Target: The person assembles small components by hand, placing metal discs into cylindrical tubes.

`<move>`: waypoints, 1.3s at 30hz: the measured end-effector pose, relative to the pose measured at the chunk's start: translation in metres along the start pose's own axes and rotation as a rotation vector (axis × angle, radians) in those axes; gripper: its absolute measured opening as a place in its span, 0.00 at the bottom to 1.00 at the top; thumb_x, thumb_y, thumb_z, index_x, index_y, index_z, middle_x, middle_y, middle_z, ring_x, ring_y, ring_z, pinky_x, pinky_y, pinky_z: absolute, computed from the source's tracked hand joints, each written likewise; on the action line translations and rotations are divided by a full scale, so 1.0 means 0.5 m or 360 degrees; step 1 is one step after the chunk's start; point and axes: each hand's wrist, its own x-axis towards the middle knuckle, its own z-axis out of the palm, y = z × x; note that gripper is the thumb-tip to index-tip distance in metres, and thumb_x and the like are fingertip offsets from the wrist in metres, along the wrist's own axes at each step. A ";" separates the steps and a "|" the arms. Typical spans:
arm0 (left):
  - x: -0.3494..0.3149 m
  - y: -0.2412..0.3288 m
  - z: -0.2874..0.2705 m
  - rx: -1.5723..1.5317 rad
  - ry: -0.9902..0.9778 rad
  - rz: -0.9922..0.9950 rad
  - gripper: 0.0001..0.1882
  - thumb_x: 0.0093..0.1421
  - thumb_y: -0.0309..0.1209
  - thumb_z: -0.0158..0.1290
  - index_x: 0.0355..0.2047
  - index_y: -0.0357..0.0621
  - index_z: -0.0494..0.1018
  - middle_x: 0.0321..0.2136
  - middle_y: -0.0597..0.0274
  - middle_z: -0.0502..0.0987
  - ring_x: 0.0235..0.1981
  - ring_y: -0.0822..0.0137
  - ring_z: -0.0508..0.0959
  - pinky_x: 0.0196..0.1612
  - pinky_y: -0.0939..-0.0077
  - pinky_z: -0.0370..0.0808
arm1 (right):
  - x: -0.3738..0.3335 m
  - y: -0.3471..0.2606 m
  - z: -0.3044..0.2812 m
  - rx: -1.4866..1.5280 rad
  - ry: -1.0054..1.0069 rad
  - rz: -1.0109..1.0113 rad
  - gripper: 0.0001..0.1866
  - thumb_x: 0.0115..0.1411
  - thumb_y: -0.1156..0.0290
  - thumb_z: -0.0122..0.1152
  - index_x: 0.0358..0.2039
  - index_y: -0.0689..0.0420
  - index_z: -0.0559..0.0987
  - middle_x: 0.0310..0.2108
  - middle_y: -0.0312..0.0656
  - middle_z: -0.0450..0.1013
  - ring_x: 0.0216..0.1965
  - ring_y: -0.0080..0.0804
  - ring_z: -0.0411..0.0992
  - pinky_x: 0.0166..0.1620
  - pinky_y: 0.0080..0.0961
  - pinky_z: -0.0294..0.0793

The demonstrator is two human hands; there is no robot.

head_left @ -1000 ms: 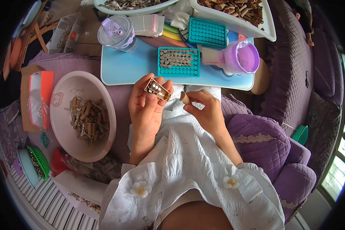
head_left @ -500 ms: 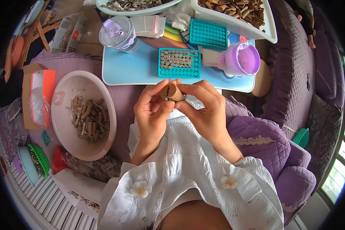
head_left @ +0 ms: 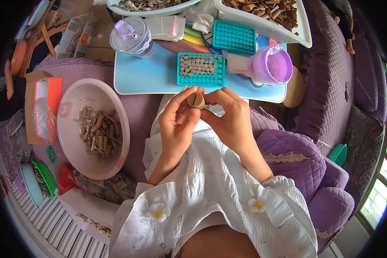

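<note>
Above my lap, in front of the blue table, I hold a brown cylinder [head_left: 196, 101] that looks like a cardboard tube. Its end faces toward me and shows a dark slit across it. My left hand [head_left: 176, 127] pinches its left side between thumb and fingers. From the right, my right hand [head_left: 230, 120] grips it with thumb and forefinger. Just beyond my fingers, a turquoise tray [head_left: 187, 81] stands on the table, its upper rows filled with small round silvery-grey pieces. Fingers cover part of the cylinder's side.
To my left sits a pink basin [head_left: 64, 142] with brown tubes and shiny strips. The blue table [head_left: 137, 81] bears a lidded cup [head_left: 133, 38], a second turquoise tray [head_left: 233, 38] and a purple container [head_left: 271, 66]. Behind is a white bin [head_left: 307, 36] of brown pieces.
The cylinder has turned so that its slit end now shows more squarely, and it has shifted slightly right. My left hand has moved right with it.
</note>
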 end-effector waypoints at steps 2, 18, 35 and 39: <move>-0.002 -0.003 0.000 -0.0006 0.0005 -0.0008 0.19 0.54 0.23 0.47 0.46 0.34 0.61 0.42 0.53 0.67 0.43 0.69 0.68 0.46 0.78 0.65 | -0.001 0.003 0.003 -0.0023 0.0010 0.0009 0.12 0.37 0.76 0.62 0.26 0.60 0.73 0.21 0.42 0.67 0.25 0.39 0.65 0.27 0.30 0.65; -0.014 0.014 0.013 -0.0209 -0.0144 0.0060 0.23 0.57 0.44 0.40 0.41 0.34 0.60 0.36 0.53 0.68 0.47 0.60 0.65 0.52 0.65 0.58 | -0.030 -0.004 0.025 -0.0306 -0.0074 -0.0485 0.17 0.43 0.62 0.59 0.27 0.62 0.70 0.18 0.43 0.66 0.19 0.38 0.64 0.23 0.29 0.64; 0.034 0.016 -0.018 -0.1215 0.0291 -0.0659 0.16 0.56 0.44 0.41 0.38 0.46 0.60 0.24 0.70 0.61 0.26 0.75 0.64 0.41 0.72 0.66 | 0.027 0.105 -0.070 -0.0316 0.0405 0.0073 0.06 0.47 0.70 0.53 0.20 0.60 0.72 0.17 0.46 0.67 0.19 0.41 0.67 0.23 0.32 0.66; 0.031 -0.004 -0.045 -0.1434 0.0111 -0.0732 0.15 0.58 0.42 0.39 0.39 0.45 0.59 0.25 0.69 0.62 0.22 0.78 0.62 0.27 0.84 0.63 | 0.101 0.237 -0.187 -0.1171 0.0594 0.0191 0.06 0.48 0.74 0.49 0.24 0.60 0.74 0.21 0.50 0.70 0.25 0.45 0.69 0.28 0.35 0.67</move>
